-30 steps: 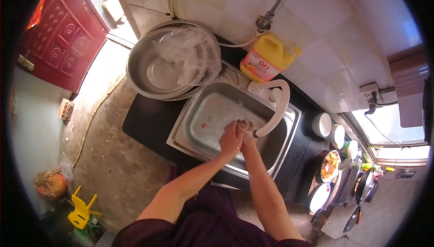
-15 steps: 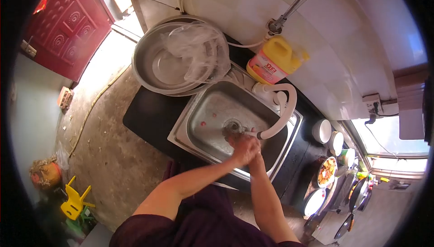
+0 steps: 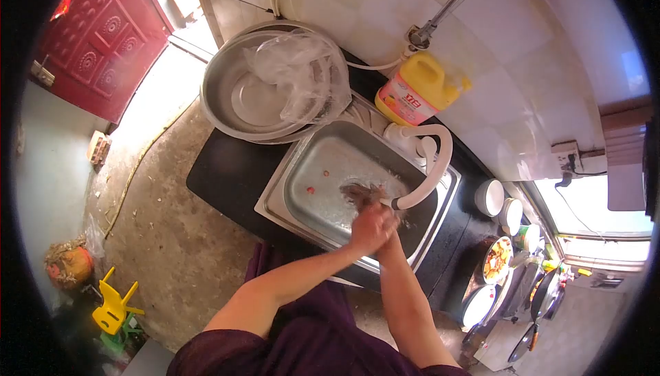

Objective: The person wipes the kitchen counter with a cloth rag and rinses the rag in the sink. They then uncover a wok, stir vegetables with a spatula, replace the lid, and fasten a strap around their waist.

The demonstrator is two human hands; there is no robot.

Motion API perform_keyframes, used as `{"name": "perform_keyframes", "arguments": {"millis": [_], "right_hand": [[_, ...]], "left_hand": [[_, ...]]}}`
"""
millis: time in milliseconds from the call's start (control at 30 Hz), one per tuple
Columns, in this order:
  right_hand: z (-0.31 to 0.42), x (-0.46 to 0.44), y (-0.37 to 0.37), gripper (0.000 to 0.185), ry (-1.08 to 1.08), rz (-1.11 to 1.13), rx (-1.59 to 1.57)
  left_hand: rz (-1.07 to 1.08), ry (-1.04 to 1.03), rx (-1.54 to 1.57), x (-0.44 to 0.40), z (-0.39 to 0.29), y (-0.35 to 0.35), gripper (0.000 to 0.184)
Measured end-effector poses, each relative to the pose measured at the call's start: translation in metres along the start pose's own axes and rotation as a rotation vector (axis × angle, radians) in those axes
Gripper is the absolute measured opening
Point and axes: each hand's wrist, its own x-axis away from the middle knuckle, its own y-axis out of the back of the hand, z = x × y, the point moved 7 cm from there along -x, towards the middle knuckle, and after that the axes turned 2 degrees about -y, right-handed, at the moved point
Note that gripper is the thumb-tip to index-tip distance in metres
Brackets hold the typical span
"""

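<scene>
Over the steel sink [image 3: 275, 200], my left hand [image 3: 373, 228] is closed around my right hand [image 3: 371, 198] near its wrist. Most of my right hand is covered. Its visible part, beyond my left hand, is brownish and smeared by motion and water, so I cannot make out whether it holds anything. Both are just beside the outlet of the white curved faucet [image 3: 440, 166], where water splashes. Two small red bits [image 3: 310, 190] lie on the sink floor, left of my hands.
Nested metal basins [image 3: 220, 94] with a clear plastic bag [image 3: 295, 73] stand beyond the sink's left side. A yellow detergent jug [image 3: 412, 90] is behind the faucet. White bowls [image 3: 489, 198] and a dish of food [image 3: 498, 260] are at the right. A yellow chair [image 3: 110, 310] stands lower left.
Both hands have moved slightly down toward me since the first frame. My left hand has shifted from beside my right hand's fingers to around its lower part.
</scene>
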Motion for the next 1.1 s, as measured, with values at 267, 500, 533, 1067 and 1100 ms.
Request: {"name": "perform_keyframes", "arguments": {"millis": [267,500,533,1067,1100], "right_hand": [[0.053,0.023,-0.049,0.037,-0.41,-0.081,-0.299],[0.076,0.055,-0.044,0.047,-0.576,-0.193,-0.449],[0.062,0.044,-0.036,0.042,-0.481,-0.062,-0.507],[0.039,0.0,0.0,0.034,0.589,0.156,1.934],[0.029,0.007,-0.003,0.035,0.801,0.11,2.646]], "left_hand": [[0.179,0.77,1.422,-0.033,0.169,-0.077,0.025],[0.285,0.577,0.633,-0.023,0.056,-0.014,0.03],[0.135,0.279,0.487,-0.009,0.038,-0.023,0.031],[-0.1,-0.057,0.096,0.008,-0.007,-0.029,0.054],[-0.087,-0.056,0.036,-0.004,0.016,-0.038,0.055]]}}
